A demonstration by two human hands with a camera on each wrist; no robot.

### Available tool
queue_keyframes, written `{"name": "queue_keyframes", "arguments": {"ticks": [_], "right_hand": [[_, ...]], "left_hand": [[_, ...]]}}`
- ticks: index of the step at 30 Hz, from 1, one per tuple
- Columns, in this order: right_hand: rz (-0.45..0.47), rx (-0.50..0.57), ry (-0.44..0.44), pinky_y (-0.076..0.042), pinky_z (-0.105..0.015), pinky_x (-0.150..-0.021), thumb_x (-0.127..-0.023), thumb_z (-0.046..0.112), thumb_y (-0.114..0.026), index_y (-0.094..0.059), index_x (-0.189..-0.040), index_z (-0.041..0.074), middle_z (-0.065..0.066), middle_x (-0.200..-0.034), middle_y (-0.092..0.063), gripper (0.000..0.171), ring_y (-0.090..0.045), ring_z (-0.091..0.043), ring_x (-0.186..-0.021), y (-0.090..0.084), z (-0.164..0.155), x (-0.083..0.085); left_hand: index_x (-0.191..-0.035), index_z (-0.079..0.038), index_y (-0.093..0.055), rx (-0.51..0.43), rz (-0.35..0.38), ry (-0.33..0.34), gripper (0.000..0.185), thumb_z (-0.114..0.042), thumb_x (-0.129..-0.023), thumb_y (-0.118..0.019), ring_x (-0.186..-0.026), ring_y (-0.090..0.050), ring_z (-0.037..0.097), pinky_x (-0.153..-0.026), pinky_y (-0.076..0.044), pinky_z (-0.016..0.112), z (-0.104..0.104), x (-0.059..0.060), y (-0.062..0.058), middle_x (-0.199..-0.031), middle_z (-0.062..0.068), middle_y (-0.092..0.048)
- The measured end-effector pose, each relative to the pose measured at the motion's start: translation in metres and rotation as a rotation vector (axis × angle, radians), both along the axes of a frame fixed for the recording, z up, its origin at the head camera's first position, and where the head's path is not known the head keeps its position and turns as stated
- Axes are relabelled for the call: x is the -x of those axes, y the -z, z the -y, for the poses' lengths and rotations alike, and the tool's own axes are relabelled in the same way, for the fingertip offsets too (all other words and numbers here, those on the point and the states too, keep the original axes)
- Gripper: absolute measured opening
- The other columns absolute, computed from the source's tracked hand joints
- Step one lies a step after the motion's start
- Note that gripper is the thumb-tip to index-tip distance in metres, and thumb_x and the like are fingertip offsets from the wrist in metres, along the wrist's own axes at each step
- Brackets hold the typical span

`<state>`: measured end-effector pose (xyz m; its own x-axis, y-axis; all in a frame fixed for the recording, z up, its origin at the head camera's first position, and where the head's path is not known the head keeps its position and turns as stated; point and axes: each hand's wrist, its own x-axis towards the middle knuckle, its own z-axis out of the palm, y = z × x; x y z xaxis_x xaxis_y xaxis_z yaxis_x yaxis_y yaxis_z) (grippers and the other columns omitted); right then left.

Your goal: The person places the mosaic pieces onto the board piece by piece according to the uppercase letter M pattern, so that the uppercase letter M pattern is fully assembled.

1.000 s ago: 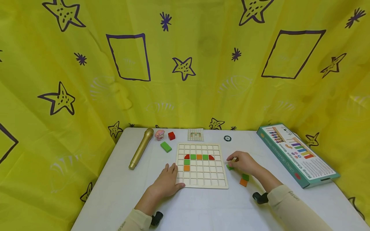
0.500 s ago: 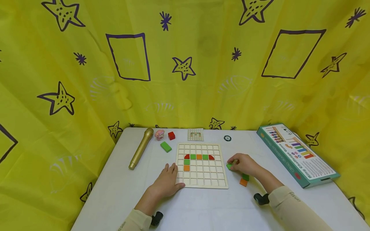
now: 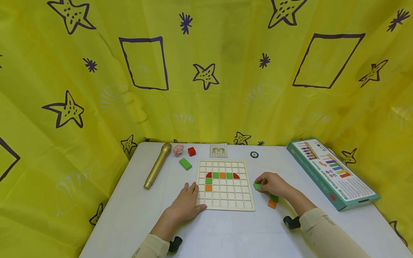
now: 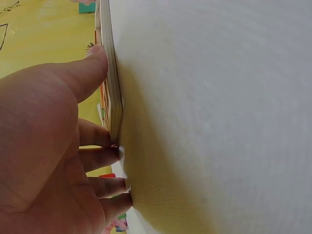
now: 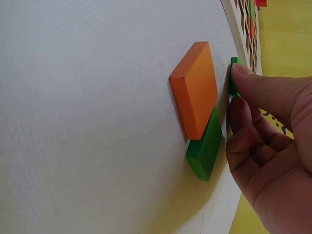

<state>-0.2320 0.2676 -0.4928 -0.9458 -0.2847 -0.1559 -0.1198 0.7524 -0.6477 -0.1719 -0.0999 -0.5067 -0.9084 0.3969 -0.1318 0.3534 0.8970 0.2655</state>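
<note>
A wooden grid board (image 3: 229, 196) lies mid-table, holding red, green and orange tiles in an arch-like row with two more below its left end. My left hand (image 3: 184, 205) rests at the board's near left corner, fingers straight along the left edge and thumb on the front edge. In the left wrist view, the thumb lies against the board's side (image 4: 115, 92). Right of the board, my right hand (image 3: 273, 183) pinches a green square tile (image 3: 257, 186) between thumb and fingers. By that wrist lie an orange tile (image 5: 197, 90) and another green tile (image 5: 207, 148), overlapping in the right wrist view.
Left of the board are a gold microphone (image 3: 157, 166), a green block (image 3: 185, 164), a pink figurine (image 3: 178, 150) and a red block (image 3: 191, 151). A pattern card (image 3: 218, 150) and a round token (image 3: 254, 154) lie behind it. A game box (image 3: 333, 172) stands right.
My right hand's fingers have closed around the green tile beside the board, which has shifted very slightly. My left hand stays in place at the board's corner.
</note>
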Motion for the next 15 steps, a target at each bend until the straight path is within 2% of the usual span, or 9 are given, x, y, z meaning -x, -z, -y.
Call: {"name": "queue_keyframes", "arguments": {"ticks": [15], "right_hand": [[-0.022,0.012,-0.032,-0.047,-0.032,-0.07,-0.085,0.003,-0.079,-0.069,-0.09,0.011,0.002,-0.081,-0.062,0.013,-0.053,-0.018,-0.076,0.0012,-0.0031,0.0023]], "left_hand": [[-0.15,0.01,-0.036,-0.01,0.014,-0.011,0.087,-0.052,-0.096,-0.062,-0.146,-0.024,0.05,-0.118,-0.027,0.052,-0.0008,-0.0017,-0.0015,-0.158,0.025,-0.032]]}}
